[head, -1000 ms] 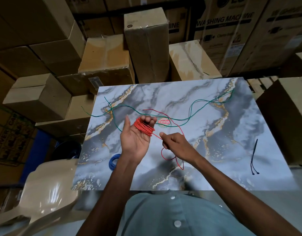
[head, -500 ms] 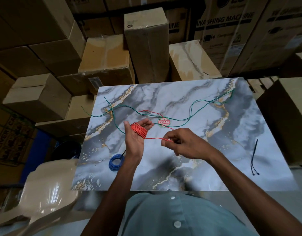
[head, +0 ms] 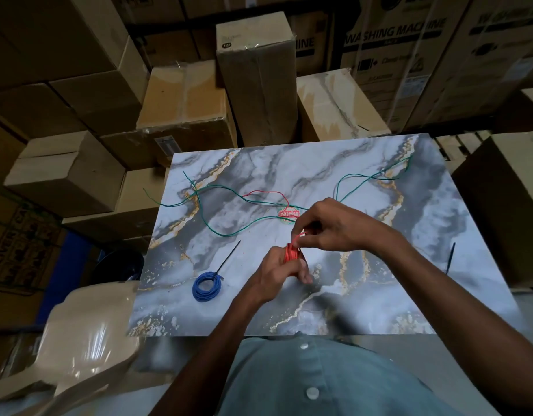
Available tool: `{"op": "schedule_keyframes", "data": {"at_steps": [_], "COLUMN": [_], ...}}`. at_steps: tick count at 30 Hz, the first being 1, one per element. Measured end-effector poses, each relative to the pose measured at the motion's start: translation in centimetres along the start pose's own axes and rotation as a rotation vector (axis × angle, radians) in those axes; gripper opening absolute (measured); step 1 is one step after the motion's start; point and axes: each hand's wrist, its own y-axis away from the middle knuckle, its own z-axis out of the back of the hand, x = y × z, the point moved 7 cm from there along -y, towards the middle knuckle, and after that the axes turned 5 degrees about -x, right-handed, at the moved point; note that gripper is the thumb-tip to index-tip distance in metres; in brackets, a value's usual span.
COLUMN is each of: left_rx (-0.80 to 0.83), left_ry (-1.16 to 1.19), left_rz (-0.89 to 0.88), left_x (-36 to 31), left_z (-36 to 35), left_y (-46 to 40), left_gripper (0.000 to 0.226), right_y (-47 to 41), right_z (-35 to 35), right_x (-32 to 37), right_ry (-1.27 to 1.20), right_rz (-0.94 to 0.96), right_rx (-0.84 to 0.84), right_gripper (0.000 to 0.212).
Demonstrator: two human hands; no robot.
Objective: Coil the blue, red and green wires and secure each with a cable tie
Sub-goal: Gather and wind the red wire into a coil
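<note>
Red wire (head: 292, 254) coil now gripped lower by left hand (head: 284, 270), right hand (head: 331, 225) closer

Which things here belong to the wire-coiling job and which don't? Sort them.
Job: red wire in both hands, left hand, right hand; blue coil, tied; green wire, loose; spare cable tie.
Lying about: cardboard boxes, plastic chair.

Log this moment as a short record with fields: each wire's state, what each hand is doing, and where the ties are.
blue wire: coiled, tied, lying on the marble board
red wire: mostly coiled in hand, loose tail on the board
green wire: uncoiled, spread across the far half
left hand: grips the red coil
right hand: pinches the red strand above the coil
spare cable tie: near the right edge
</note>
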Motion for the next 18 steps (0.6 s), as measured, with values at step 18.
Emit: {"op": "schedule_keyframes", "data": {"at_steps": [18], "left_rx": [0.057], "left_ry": [0.467], "left_rz": [0.181], "left_x": [-0.8], "left_z": [-0.3], "left_y": [1.9], "left_gripper": [0.05], "right_y": [-1.4], "right_z": [-3.7], "right_x": [-9.2], "right_ry": [0.258], "right_rz": [0.028], "right_rx": [-0.283], "right_gripper": [0.044]}}
